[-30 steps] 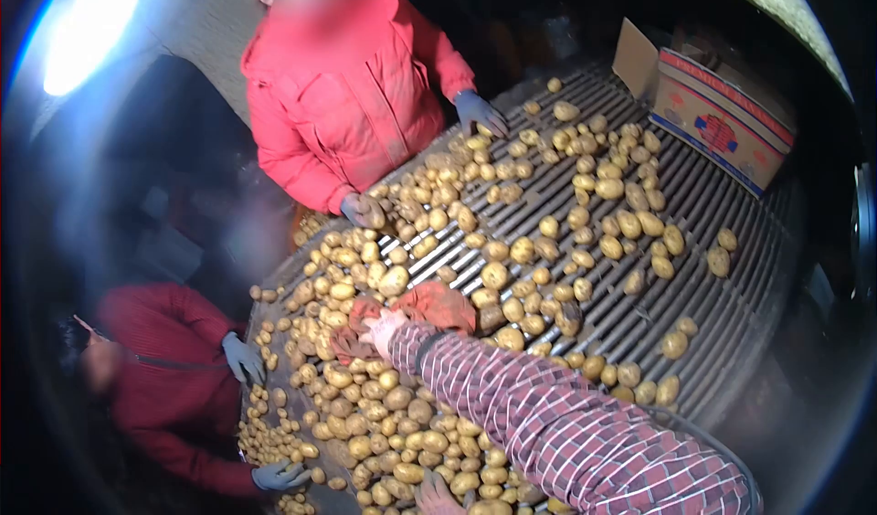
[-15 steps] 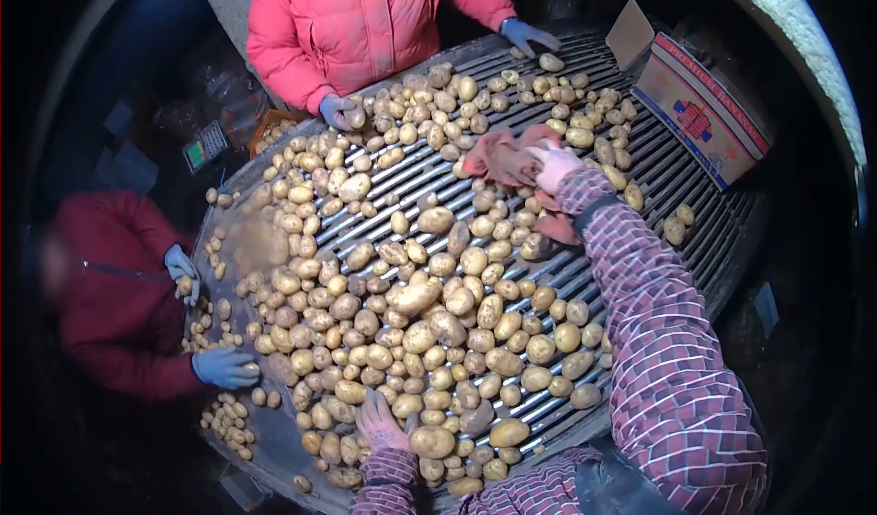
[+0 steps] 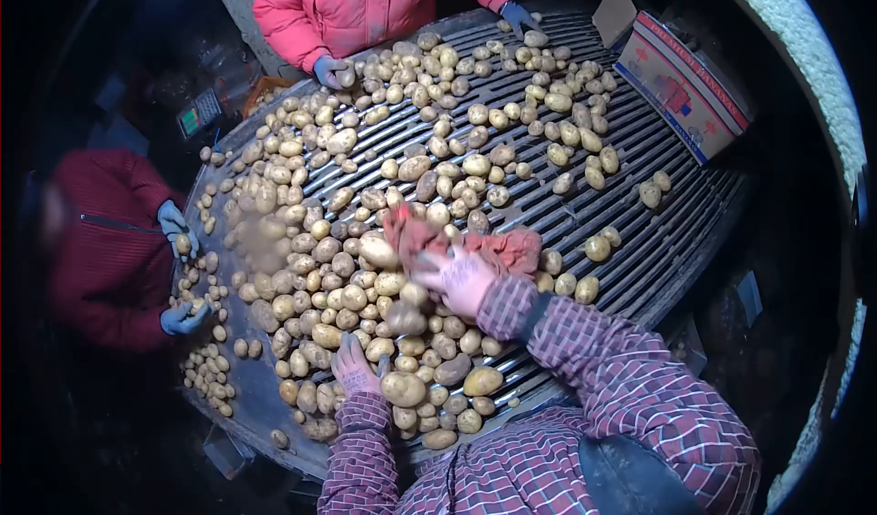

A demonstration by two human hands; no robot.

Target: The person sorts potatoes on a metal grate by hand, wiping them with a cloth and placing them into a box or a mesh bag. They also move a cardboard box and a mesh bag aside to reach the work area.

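Many potatoes (image 3: 354, 297) of mixed sizes lie over a slatted metal grate (image 3: 630, 232). My right hand (image 3: 457, 279), in a pink glove, is closed on a crumpled red cloth (image 3: 512, 250), which lies over potatoes near the middle of the grate. Part of the cloth and the potatoes beside it are blurred. Lower down, my left hand (image 3: 356, 369), also in a pink glove, rests among potatoes with its fingers stretched out. A large potato (image 3: 403, 389) sits just right of it.
A banana box (image 3: 681, 90) stands at the upper right edge. Across the grate, a person in a pink jacket (image 3: 356, 12) handles potatoes; another in dark red (image 3: 110, 241) works at the left edge. A device with a lit display (image 3: 199, 113) lies beyond.
My right hand has swept the red cloth down and left across the grate, and potatoes there have shifted. My left hand stays among the potatoes. The left co-worker's lower hand has lifted slightly.
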